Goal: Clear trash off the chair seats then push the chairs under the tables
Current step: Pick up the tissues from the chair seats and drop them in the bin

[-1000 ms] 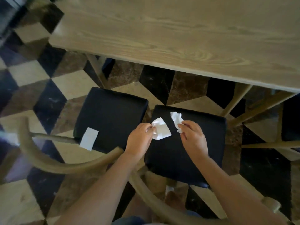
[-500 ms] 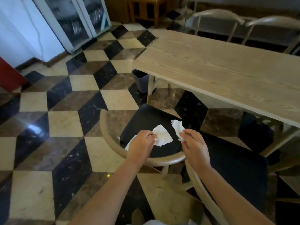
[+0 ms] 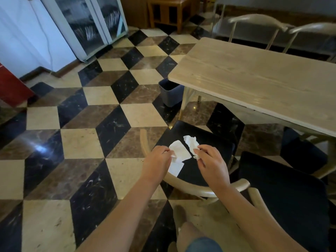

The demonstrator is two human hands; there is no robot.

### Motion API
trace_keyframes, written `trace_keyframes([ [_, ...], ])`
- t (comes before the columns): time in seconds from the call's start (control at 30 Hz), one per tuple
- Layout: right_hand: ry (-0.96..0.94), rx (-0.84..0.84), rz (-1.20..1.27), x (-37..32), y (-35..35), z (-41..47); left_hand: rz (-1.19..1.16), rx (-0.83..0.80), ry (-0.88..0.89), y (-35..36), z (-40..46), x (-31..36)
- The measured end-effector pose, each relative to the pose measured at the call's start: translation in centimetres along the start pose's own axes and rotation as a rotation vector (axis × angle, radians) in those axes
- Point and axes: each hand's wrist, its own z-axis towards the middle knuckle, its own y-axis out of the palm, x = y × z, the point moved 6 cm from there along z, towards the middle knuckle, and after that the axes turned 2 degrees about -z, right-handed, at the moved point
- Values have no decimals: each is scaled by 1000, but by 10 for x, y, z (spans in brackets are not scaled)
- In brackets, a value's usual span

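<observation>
My left hand (image 3: 157, 158) pinches a flat white tissue (image 3: 180, 150) above the left chair. My right hand (image 3: 211, 160) grips a crumpled white tissue (image 3: 190, 142). Both hands hover over the black seat (image 3: 205, 137) of the left chair, whose curved pale wooden backrest (image 3: 190, 187) faces me. A white paper slip (image 3: 175, 168) lies on that seat near its near edge, partly behind my left hand. The right chair's black seat (image 3: 283, 186) lies to the right. Both chairs stand out from the pale wooden table (image 3: 263, 82).
A grey waste bin (image 3: 171, 94) stands on the floor by the table's left leg. Two more chairs (image 3: 258, 20) stand at the table's far side. A glass-door cabinet (image 3: 94, 24) and a red object (image 3: 12, 88) are at the left. The checkered floor (image 3: 81, 142) stretches left.
The view has swung up and left from looking straight down at the seats. Both hands have moved with their tissues from over the right chair seat to over the left chair seat.
</observation>
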Motion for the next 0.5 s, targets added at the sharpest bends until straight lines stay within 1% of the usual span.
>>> trace_keyframes([
  [0.13, 17, 24, 23, 1, 23, 38, 23, -63, 5, 14, 36, -29],
  [0.2, -1, 35, 55, -4, 37, 66, -2, -62, -43, 17, 59, -46],
  [0.3, -5, 4, 101, -14, 59, 104, -60, -95, -293, 22, 90, -78],
  [0.37, -10, -28, 117, -20, 73, 123, -86, -137, -395, 24, 107, -93],
  [0.43, -10, -60, 118, -21, 85, 139, -260, -177, -455, 28, 122, -105],
  [0.5, -5, -85, 119, -21, 95, 151, -428, -173, -555, 29, 132, -115],
])
